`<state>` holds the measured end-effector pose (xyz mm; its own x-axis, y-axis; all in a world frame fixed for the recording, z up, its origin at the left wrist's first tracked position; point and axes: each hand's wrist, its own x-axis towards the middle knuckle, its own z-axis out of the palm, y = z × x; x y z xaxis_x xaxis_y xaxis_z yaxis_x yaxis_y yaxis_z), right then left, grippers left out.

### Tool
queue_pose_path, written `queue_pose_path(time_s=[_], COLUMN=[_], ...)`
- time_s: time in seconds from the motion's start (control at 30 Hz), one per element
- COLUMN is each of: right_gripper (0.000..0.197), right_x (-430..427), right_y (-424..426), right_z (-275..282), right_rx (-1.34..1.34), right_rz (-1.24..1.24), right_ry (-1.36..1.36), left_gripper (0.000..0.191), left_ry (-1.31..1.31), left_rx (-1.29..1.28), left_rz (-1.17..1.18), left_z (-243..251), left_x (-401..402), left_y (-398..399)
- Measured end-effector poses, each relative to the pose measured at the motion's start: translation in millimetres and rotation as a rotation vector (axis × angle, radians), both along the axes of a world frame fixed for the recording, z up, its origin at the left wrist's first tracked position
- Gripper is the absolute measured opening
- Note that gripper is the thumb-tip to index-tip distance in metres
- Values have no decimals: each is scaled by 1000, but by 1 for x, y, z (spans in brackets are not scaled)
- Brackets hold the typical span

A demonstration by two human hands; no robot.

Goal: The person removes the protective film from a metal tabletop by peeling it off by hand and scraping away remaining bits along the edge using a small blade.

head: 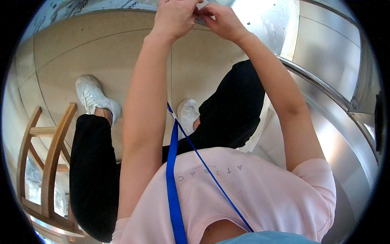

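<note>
My left hand (175,19) is at the top edge of the view, its fingers curled and partly cut off by the frame. Close beside it, my right hand (224,20) pinches thumb and forefinger together on what looks like a thin film edge. The fingertips of both hands nearly meet there, and the small thing between them is mostly hidden. Left of my hands runs a band of printed protective film (100,6) along a curved edge. Right of them lies a shiny metal surface (262,21) with small dark specks.
A wooden stool (48,161) is at the left, with clear plastic behind its legs. Curved steel panels (329,131) and a metal rail (317,85) stand close on my right. Beige floor tiles (115,52) lie under my white shoes (94,94). A blue lanyard (173,170) hangs at my chest.
</note>
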<state>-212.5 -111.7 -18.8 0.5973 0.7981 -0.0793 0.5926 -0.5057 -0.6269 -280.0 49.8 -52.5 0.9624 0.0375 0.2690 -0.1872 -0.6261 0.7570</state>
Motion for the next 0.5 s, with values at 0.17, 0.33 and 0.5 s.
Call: queue_pose_path(time_s=[0.17,0.33,0.5], right_gripper=[9,9,10], right_x=[3,-6,-12], right_y=[-12,-8,-17], right_z=[2,-7,-15], right_rx=[-124,-107,-149], right_rz=[-153,-23,7], right_ry=[0,-137,-265], left_gripper=[28,26,22], left_ry=[31,34,-9], left_rx=[30,-14,-137], left_rz=[-2,-19,-64], left_z=[-5,-9,-7], left_x=[2,-1,-4], left_y=[-4,-3,0])
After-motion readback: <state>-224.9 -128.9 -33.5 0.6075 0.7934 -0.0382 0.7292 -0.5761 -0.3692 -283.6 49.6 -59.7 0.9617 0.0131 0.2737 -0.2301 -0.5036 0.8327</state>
